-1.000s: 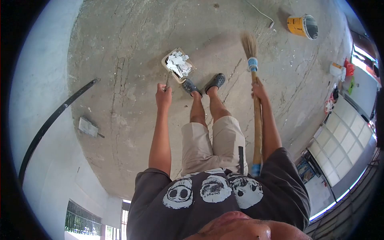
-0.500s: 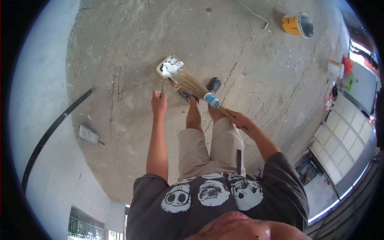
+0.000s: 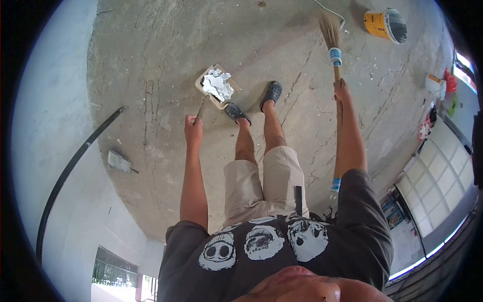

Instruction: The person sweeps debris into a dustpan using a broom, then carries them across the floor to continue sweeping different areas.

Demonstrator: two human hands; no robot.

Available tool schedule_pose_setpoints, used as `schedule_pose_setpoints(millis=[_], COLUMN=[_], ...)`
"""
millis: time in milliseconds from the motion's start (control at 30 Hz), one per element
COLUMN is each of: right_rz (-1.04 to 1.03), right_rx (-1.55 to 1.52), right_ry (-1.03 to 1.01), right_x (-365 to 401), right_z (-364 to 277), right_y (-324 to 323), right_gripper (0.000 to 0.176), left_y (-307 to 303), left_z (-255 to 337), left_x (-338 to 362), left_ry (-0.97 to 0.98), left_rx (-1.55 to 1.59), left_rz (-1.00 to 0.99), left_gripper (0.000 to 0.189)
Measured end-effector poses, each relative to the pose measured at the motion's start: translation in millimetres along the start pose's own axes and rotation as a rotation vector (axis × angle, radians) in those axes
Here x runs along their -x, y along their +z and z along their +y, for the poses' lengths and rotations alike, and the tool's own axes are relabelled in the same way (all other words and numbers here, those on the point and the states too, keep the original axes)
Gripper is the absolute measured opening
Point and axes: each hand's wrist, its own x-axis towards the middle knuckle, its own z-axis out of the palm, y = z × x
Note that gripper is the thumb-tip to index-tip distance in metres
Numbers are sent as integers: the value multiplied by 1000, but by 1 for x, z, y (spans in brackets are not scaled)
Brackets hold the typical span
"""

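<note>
1. Floor (image 3: 166,65): cracked concrete, pale specks scattered.
2. Broom (image 3: 337,71): out to the right, well apart from dustpan, bristles facing away; right hand (image 3: 342,91) closed round handle near bristle end, likely for control.
3. Dustpan (image 3: 220,104): ahead, beside left clog (image 3: 235,112); left hand (image 3: 193,129) closed on its handle, probably steadying it.
4. Scraps (image 3: 218,85): white, heaped inside, presumably contained by rim.

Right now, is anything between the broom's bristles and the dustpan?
Nothing visible stands on the floor straight between the bristles and the dustpan; the right shoe is nearer you than that line.
</note>
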Motion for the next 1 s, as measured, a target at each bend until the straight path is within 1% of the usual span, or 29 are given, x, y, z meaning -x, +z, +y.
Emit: schedule_pose_setpoints(millis=[67,100,167,233,267,300,333,367,433,500,600,667,767,800,833,867,900,933,967,1000], right_rz=[-62,-68,-165,-204,-202,-256,-410,-521,-603,-710,-763,-697,-552,-476,-418,-364,-341,-262,-207,-179], right_rx=[94,92,205,251,400,453,490,508,411,445,507,503,685,721,765,794,846,812,787,770], right_ry=[55,63,20,-23,-144,-207,-216,-212,-364,-382,-414,-461,-490,-601,-647,-682,-618,-730,-795,-724], right_x=[-28,-26,-2,44,64,79,106,126,141,140,131,109,69,39,23,3,-2,-27,-53,-66], right_z=[0,4,14,42,67,98,84,75,75,51,-5,-32,-107,-110,-139,-159,-198,-208,-215,-231], right_y=[2,6,29,48,57,68,56,46,38,31,20,13,-22,-26,-41,-50,-62,-62,-56,-48], right_gripper=[33,33,41,46,50,57,67,67,60,57,57,59,61,62,64,65,64,63,62,59], left_y=[6,9,16,25,29,31,35,39,44,50,54,47,35,29,23,18,14,9,2,-6], left_z=[2,3,6,8,14,22,29,37,49,56,55,49,44,35,25,10,-7,-21,-31,-41], left_x=[-1,-1,-3,-5,-4,-4,-5,-6,-5,-4,-2,0,4,6,6,5,4,3,2,3], left_ry=[-21,-8,4,35,31,-26,-81,-85,-126,-152,-193,-216,-173,-126,-79,-83,-48,-10,-13,-127], left_rx=[-30,-35,-40,-33,-26,-12,1,9,-36,-72,-111,-102,-164,-125,-85,-81,-52,-21,-17,84], left_rz=[1,17,31,79,82,57,33,37,26,44,65,78,96,104,115,122,146,171,174,152], left_gripper=[21,21,21,21,21,22,22,22,23,24,25,26,26,25,24,24,24,23,23,23])
